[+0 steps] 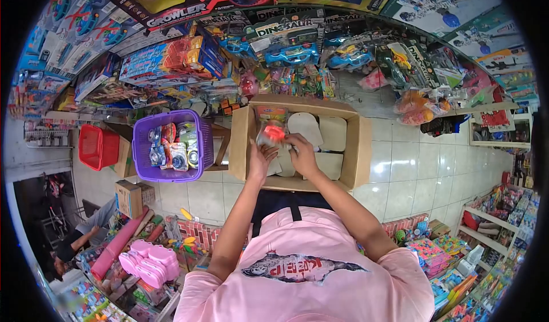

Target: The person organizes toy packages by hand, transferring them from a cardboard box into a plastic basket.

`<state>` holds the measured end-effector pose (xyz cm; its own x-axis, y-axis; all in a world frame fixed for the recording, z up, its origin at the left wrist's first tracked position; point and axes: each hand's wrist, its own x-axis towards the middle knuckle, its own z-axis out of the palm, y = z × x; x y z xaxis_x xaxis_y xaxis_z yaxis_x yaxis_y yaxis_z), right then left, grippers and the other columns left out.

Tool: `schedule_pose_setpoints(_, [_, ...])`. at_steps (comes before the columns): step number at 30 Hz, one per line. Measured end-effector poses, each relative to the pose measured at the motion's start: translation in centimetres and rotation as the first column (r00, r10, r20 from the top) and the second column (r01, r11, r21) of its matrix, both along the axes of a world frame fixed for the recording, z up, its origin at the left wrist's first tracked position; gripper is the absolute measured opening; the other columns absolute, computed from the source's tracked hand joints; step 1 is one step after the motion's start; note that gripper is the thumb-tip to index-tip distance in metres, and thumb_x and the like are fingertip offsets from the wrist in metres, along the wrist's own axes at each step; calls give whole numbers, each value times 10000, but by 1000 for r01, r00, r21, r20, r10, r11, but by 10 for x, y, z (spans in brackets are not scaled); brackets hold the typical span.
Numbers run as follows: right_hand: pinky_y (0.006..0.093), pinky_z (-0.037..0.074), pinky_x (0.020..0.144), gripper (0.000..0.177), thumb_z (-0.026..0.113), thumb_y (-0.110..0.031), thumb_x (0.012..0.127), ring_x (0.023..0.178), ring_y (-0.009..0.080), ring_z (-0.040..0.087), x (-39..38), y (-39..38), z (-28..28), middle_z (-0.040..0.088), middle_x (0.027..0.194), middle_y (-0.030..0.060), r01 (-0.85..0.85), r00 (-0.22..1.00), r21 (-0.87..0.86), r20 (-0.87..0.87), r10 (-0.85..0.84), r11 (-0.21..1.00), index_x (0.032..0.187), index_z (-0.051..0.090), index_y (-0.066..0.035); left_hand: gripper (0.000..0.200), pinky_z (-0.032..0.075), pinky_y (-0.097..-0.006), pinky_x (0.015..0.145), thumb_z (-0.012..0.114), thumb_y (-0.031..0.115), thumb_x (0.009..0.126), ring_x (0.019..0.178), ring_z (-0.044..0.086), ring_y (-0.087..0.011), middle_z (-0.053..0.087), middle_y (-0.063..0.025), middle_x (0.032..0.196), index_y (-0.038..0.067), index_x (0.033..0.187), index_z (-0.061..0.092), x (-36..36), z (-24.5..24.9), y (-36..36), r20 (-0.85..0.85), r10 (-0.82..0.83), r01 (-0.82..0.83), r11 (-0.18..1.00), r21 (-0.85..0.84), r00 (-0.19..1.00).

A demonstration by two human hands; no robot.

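A blister-packed toy (274, 132) with a bright red piece under clear plastic and a printed card top is over the left part of an open cardboard box (358, 150). My left hand (262, 159) holds the pack from its lower left, fingers partly beneath it. My right hand (301, 155) grips its lower right edge, fingertips bent in; the exact contact is partly hidden. Under and beside my hands, several blank pale cards (305, 128) lie face up inside the box.
Left of the box is a purple basket (137, 150) of packaged toys, with a red basket (98, 146) farther left. Packed toy shelves and hanging packs (291, 53) line the far side. Pink cases (150, 263) sit at lower left, near another person's arm (86, 237).
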<state>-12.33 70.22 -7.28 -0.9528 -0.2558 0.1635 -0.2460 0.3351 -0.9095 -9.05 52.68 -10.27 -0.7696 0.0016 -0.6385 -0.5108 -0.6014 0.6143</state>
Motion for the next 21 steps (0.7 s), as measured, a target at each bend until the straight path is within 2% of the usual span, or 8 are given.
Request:
schedule_pose_setpoints(2, [418, 470, 931, 391, 547, 120, 691, 1069, 373, 598, 6, 8, 22, 629, 1153, 184, -116, 990, 8, -79, 116, 993, 1047, 651, -5, 660, 402, -419, 1034, 394, 609, 965, 1234, 522, -241, 511, -126, 1371, 78, 1349, 468, 4, 31, 2, -53, 103, -99, 993, 68, 993])
schedule_pose_setpoints(4, [430, 445, 988, 433, 530, 138, 654, 1125, 376, 572, 11, 15, 23, 617, 1186, 174, -233, 960, 28, -151, 235, 972, 1043, 654, -8, 568, 473, -410, 964, 505, 526, 954, 1113, 608, -230, 604, -124, 1235, 81, 1306, 504, 7, 41, -3, -48, 25, -21, 996, 84, 999])
schedule_pose_setpoints(5, [437, 440, 997, 425, 538, 113, 657, 1171, 369, 540, 13, 19, 20, 598, 1215, 170, -284, 946, 63, -147, 290, 957, 1039, 661, -28, 460, 527, -374, 886, 596, 358, 941, 1014, 656, -204, 651, -105, 1141, 61, 1284, 517, 9, 46, -6, 31, -13, 12, 999, 31, 999])
schedule_pose_setpoints(10, [449, 437, 1002, 386, 588, 6, 681, 1237, 345, 499, 4, 25, 5, 560, 1284, 165, -334, 928, 247, -79, 363, 910, 1054, 665, -59, 399, 528, -333, 889, 584, 123, 919, 1001, 657, -181, 647, -105, 1144, 4, 1289, 495, 27, 44, -24, -142, -3, -15, 991, -131, 990])
schedule_pose_setpoints(12, [449, 473, 940, 325, 689, -131, 737, 1114, 354, 595, -5, 15, -39, 643, 1138, 182, -95, 977, 319, 209, 28, 943, 1038, 636, -20, 419, 524, -327, 895, 561, 95, 904, 1006, 654, -189, 639, -105, 1162, -5, 1303, 483, 39, 51, -32, -154, 69, -98, 978, -185, 986])
schedule_pose_setpoints(16, [439, 529, 806, 397, 721, -282, 799, 941, 330, 673, -33, -18, -78, 690, 977, 181, -229, 842, 517, 530, -98, 825, 1025, 625, 30, 462, 477, -314, 942, 541, 52, 876, 1091, 605, -181, 612, -103, 1214, 1, 1331, 475, 64, 69, -43, -89, 285, -294, 949, -116, 954])
schedule_pose_setpoints(18, [418, 551, 681, 485, 730, -351, 812, 770, 292, 699, -43, -39, -55, 699, 838, 173, -178, 384, 425, 861, -335, 888, 1012, 624, 78, 491, 476, -330, 969, 516, 87, 870, 1113, 604, -199, 591, -117, 1247, 6, 1350, 452, 77, 66, -47, -101, 308, -320, 937, -142, 946])
schedule_pose_setpoints(21, [393, 544, 627, 451, 744, -314, 793, 722, 257, 700, -53, -50, -72, 697, 817, 145, -347, 553, 504, 791, -261, 791, 992, 639, 77, 493, 487, -327, 952, 527, 93, 864, 1092, 614, -200, 600, -118, 1231, 6, 1345, 457, 99, 65, -45, -96, 370, -381, 913, -146, 924])
